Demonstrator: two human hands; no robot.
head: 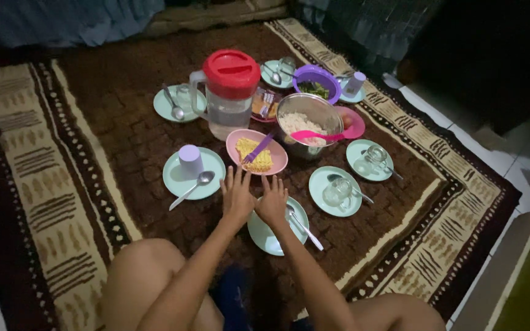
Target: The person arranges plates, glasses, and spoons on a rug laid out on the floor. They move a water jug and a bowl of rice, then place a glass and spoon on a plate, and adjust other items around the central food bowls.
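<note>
My left hand [237,195] and my right hand [272,201] reach forward side by side, fingers spread, holding nothing. Their fingertips are just below a pink plate [272,153] of yellow noodles with a purple fork [259,148] lying in it. Under my right hand sits a pale green plate [270,236] with a spoon [303,227] on it. Whether the fingertips touch the pink plate is unclear.
On the brown patterned rug [124,141] stand a clear pitcher with a red lid [229,92], a metal pot of rice [307,119] with a pink ladle, a purple bowl of greens [317,83], and several green plates [182,175] with cups and spoons. My bare knees are at the bottom.
</note>
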